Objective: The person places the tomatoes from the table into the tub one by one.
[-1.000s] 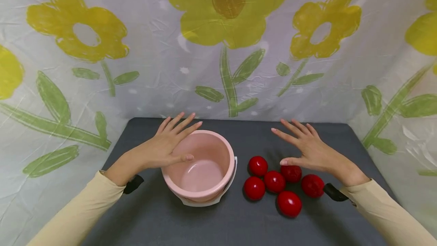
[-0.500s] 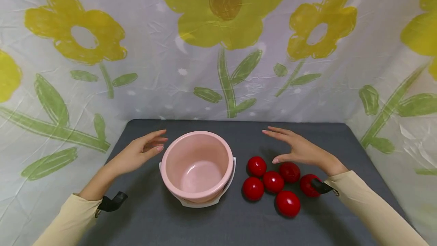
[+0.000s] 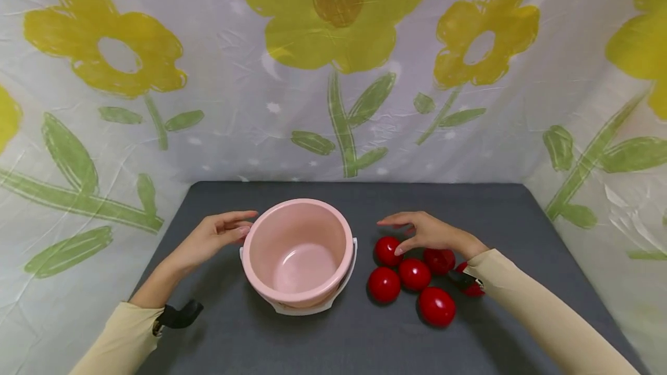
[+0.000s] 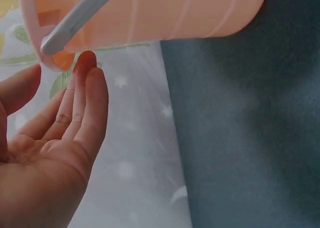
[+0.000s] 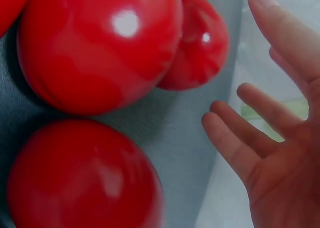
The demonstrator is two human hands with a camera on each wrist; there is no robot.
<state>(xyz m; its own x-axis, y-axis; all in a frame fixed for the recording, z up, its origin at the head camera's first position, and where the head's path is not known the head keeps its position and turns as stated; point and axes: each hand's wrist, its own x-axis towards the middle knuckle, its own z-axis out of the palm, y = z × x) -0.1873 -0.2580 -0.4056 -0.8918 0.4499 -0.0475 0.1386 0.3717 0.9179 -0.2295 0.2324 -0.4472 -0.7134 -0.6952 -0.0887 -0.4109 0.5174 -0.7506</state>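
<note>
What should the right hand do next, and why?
I think the right hand could lower and close gently around the back-left red ball. In the head view it looks nearest that ball, its fingers hold nothing, and no balls are in the pink bucket.

So the table is dark grey, flat, with rounded far corners and kind of a fabric look. A pink bucket stands upright near the middle, its white handle hanging down around the near side. Right of that, a bit apart, there's a loose bunch of six shiny red balls, maybe fruit, can't tell. Five are packed pretty close, and the one at the far right is partly hidden.
</note>
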